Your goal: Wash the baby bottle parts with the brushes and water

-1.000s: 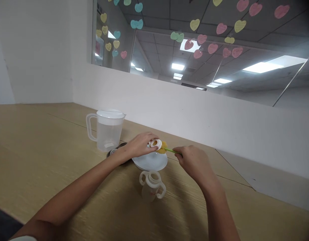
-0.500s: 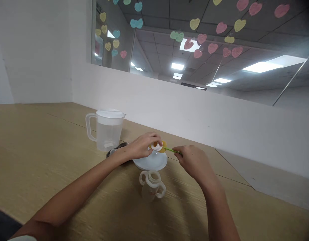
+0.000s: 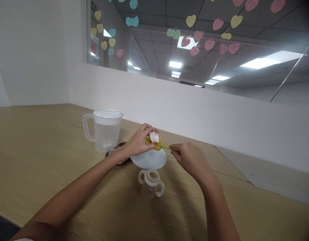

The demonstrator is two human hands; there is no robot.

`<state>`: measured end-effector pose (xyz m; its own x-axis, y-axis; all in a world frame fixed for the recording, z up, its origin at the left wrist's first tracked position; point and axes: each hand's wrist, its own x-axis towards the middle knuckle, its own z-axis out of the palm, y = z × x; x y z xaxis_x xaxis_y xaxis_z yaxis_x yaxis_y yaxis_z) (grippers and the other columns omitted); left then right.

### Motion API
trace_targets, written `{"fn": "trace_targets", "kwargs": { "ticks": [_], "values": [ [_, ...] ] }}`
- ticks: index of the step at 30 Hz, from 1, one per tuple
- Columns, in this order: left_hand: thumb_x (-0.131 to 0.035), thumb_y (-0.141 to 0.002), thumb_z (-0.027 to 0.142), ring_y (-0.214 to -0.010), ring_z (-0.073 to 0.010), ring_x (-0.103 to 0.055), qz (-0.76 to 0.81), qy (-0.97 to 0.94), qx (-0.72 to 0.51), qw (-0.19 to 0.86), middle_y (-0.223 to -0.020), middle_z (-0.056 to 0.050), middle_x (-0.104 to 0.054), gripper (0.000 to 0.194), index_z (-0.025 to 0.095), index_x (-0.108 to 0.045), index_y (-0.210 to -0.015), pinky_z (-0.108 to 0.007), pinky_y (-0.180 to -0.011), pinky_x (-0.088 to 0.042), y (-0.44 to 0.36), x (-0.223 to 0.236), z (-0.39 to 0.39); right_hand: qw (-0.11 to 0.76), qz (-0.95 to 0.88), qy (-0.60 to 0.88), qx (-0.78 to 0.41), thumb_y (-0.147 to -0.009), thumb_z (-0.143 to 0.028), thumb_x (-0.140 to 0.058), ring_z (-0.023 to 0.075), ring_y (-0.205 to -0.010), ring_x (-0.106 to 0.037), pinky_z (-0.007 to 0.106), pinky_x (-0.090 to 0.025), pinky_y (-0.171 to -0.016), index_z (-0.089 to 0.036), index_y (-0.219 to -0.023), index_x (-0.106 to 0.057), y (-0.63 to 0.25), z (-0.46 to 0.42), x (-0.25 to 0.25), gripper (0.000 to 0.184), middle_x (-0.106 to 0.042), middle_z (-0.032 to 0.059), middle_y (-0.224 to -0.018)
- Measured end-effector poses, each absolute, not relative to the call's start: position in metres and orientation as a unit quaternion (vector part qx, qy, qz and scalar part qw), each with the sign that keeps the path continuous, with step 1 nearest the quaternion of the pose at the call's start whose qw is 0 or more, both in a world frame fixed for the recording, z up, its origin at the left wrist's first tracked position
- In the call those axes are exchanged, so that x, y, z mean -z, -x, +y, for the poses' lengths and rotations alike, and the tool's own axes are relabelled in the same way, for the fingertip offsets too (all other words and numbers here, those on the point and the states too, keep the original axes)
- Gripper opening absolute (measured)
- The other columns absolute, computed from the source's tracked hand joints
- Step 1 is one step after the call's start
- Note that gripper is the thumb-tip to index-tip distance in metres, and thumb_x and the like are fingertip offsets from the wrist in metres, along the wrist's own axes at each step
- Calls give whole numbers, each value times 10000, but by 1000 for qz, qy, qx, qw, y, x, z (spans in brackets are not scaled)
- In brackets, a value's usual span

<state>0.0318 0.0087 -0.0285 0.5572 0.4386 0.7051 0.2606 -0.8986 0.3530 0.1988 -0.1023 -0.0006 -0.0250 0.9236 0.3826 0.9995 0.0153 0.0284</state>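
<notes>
White fills most of what I get through the head camera: a plain wall [image 3: 189, 108], with a wood-toned table [image 3: 69, 187] running along its foot. Set into the wall is a wide window [image 3: 156, 55], its glass showing a tiled ceiling and bright lamps.

On the table, to the left, I have a clear jug [image 3: 107, 134] standing upright, white lid on, handle pointing left. My left hand [image 3: 138, 142] reaches in from the left, fingers and thumb closed around a small cap. My right hand [image 3: 190, 159] comes from the other side, its fingers curled tight on the end of a thin brush.

Under the left hand sits a pale plate [image 3: 150, 161], and beside it a dark dish [image 3: 124, 161], partly covered by my left wrist. Nearer to me stands a two-handled cup [image 3: 149, 188], upright and open at the top.

The brush [image 3: 166, 147] has a green handle and a yellow head, which lies right by the cap; I cannot tell exactly where they touch. The white cap [image 3: 154, 137] is held up above the plate, tilted. Heart-shaped notes [image 3: 218, 24] dot the glass in pink, yellow, blue and green.
</notes>
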Motion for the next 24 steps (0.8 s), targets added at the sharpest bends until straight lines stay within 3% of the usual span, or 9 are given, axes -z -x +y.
{"fn": "trace_targets", "kwargs": {
  "ticks": [5,9,13,15,18,24],
  "values": [
    [-476,-733,207,-866,-164,-511,248,-860,-442,63,-1036,-55,-473,434,197,-521,-1165,-301,-809,-446,-9,12,20,173,-693,682,155,-839,-216,-452,163,-587,-556,236,-255,-485,-250,-950,-681,-198,-104,-2,257,-659,21,-641],
    [-345,-824,282,-911,-210,-521,341,-878,-336,4,-1040,-84,-549,433,162,-488,-1215,-336,-823,-410,16,5,32,215,-677,679,184,-840,-226,-449,150,-576,-538,234,-246,-487,-259,-931,-671,-200,-105,-3,242,-658,7,-664],
    [-281,-861,382,-861,-239,-563,455,-875,-166,-6,-956,-121,-628,433,123,-609,-975,-314,-740,-411,24,10,43,241,-657,682,213,-837,-261,-456,135,-506,-489,236,-224,-462,-260,-950,-662,-203,-106,-3,235,-628,-4,-603],
    [-303,-846,441,-803,-239,-579,484,-869,-105,-9,-912,-132,-642,463,117,-629,-895,-301,-681,-412,21,15,47,249,-655,679,220,-835,-266,-452,131,-485,-472,236,-219,-455,-259,-969,-662,-203,-106,-3,249,-610,-5,-573],
    [-401,-791,483,-832,-243,-590,477,-879,-22,9,-978,-128,-643,463,126,-628,-980,-285,-661,-420,16,23,51,258,-656,673,224,-835,-270,-445,127,-477,-460,234,-219,-450,-264,-986,-662,-204,-106,-2,265,-597,-6,-563],
    [-576,-693,385,-934,-242,-582,450,-891,48,22,-1080,-109,-626,442,161,-616,-1072,-273,-731,-435,8,38,59,250,-657,676,221,-837,-274,-439,121,-472,-437,229,-210,-447,-256,-949,-663,-203,-107,-2,251,-574,-12,-543]
  ]
}}
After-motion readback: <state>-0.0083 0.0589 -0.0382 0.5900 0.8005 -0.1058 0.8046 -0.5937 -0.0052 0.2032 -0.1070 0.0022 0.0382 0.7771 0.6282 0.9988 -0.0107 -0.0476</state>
